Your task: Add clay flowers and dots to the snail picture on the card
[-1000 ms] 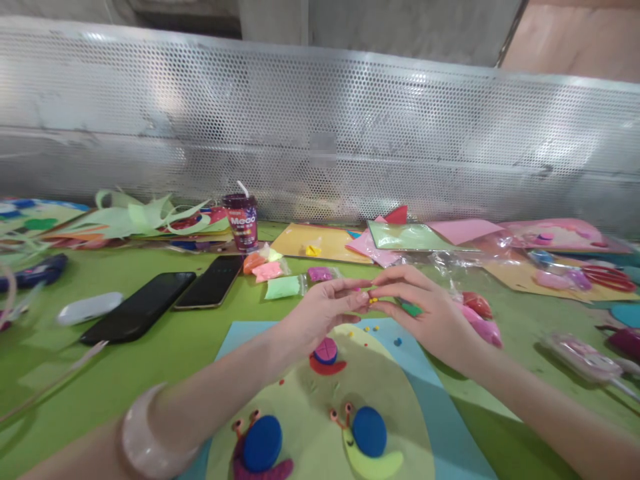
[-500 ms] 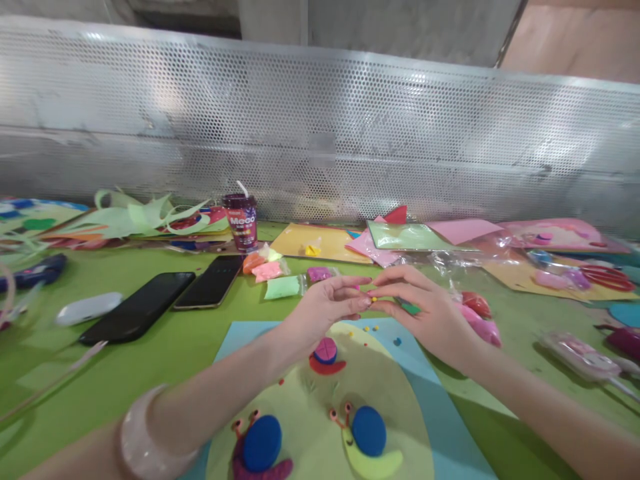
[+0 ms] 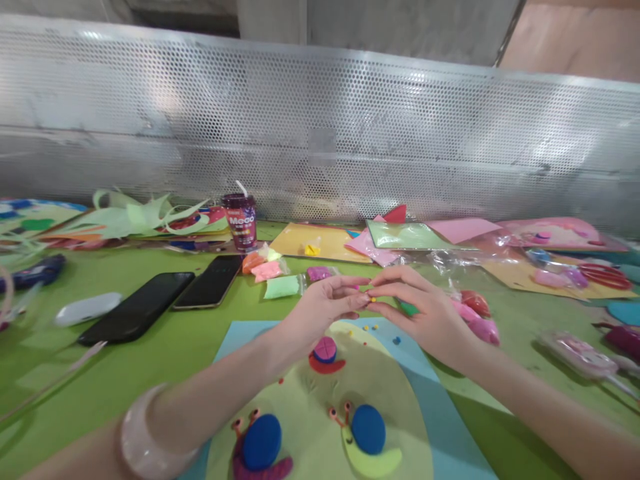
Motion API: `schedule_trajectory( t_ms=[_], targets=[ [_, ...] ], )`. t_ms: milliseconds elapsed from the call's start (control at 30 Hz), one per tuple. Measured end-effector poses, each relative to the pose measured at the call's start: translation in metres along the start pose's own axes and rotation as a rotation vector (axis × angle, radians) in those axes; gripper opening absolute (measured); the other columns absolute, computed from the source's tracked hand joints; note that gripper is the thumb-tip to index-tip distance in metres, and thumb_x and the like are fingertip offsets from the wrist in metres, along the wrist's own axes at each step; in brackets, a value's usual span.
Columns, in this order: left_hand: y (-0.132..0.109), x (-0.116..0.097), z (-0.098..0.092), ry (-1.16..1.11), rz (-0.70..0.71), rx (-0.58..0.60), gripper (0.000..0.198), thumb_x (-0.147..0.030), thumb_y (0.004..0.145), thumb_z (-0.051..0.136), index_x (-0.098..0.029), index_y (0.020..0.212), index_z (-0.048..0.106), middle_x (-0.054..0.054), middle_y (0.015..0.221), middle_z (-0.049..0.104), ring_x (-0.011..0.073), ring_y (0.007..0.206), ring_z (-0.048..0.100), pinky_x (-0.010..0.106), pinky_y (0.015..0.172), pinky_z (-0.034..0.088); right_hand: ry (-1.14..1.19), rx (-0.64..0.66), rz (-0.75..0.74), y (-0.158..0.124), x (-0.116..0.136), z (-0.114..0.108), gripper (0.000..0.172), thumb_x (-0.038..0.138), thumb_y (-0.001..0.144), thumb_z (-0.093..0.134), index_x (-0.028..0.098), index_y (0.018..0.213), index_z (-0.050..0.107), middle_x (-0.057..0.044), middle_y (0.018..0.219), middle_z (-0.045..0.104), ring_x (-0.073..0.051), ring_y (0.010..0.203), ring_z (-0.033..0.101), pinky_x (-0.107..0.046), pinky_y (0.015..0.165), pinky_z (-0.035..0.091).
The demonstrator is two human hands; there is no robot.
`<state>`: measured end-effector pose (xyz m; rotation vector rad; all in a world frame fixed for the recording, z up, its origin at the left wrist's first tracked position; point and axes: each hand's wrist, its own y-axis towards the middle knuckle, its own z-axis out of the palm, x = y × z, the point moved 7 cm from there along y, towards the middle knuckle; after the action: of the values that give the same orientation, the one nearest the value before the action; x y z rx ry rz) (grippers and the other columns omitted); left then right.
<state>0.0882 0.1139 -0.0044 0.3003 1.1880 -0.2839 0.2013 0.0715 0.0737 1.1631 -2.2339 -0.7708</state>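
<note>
Fingertips of my left hand [image 3: 330,303] and my right hand [image 3: 423,310] meet above the far edge of a blue sheet [image 3: 453,427]. Pinched between them is a tiny piece of yellow clay [image 3: 373,299], partly hidden by the fingers; which hand bears it is hard to make out. On the sheet's pale yellow round lie clay snails: a purple one [image 3: 261,441] and a lime one [image 3: 370,440], both with blue round shells, and a red one [image 3: 327,357] with a pink-topped shell. Small yellow bits [image 3: 367,328] and a blue crumb [image 3: 397,341] lie just below my hands.
Two dark phones [image 3: 137,307] [image 3: 210,283] and a white case [image 3: 89,309] lie left. A Meco cup [image 3: 241,223] stands behind bagged clay [image 3: 283,287]. Pink clay packs [image 3: 483,327] and a clear-cased item [image 3: 580,353] are right. A perforated metal panel [image 3: 320,120] closes the back.
My hands stay nearly in place, with only slight finger movement around the yellow clay. Nothing on the sheet has visibly moved.
</note>
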Motion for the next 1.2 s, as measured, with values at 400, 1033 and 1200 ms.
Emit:
schedule_trajectory(
  t_ms=[400, 1033, 1200],
  targets=[
    [-0.001, 0.000, 0.004, -0.051, -0.026, 0.032, 0.034, -0.029, 0.064, 0.077, -0.018, 0.095, 0.067, 0.003, 0.081, 0.067, 0.0131, 0.073, 0.061, 0.026, 0.071, 0.044, 0.048, 0.011, -0.004, 0.002, 0.001, -0.001, 0.009, 0.017, 0.082, 0.058, 0.021, 0.089, 0.062, -0.005, 0.095, 0.059, -0.017, 0.088, 0.059, -0.034, 0.077, 0.053],
    [0.001, -0.001, -0.009, -0.148, -0.076, -0.114, 0.027, -0.019, 0.069, 0.074, -0.017, 0.094, 0.066, 0.006, 0.091, 0.070, 0.0130, 0.075, 0.064, 0.024, 0.068, 0.047, -0.141, 0.421, 0.030, -0.006, -0.025, 0.028, 0.008, 0.026, 0.079, 0.064, 0.023, 0.084, 0.069, -0.003, 0.086, 0.063, -0.020, 0.086, 0.057, -0.039, 0.078, 0.049],
    [0.000, 0.000, -0.006, -0.181, -0.102, -0.113, 0.023, -0.017, 0.071, 0.072, -0.017, 0.094, 0.067, 0.003, 0.088, 0.070, 0.0085, 0.065, 0.062, 0.022, 0.065, 0.046, -0.256, 0.499, -0.065, -0.020, -0.025, 0.047, 0.014, 0.022, 0.079, 0.064, 0.027, 0.090, 0.070, -0.004, 0.090, 0.063, -0.022, 0.090, 0.055, -0.042, 0.079, 0.046]
  ],
)
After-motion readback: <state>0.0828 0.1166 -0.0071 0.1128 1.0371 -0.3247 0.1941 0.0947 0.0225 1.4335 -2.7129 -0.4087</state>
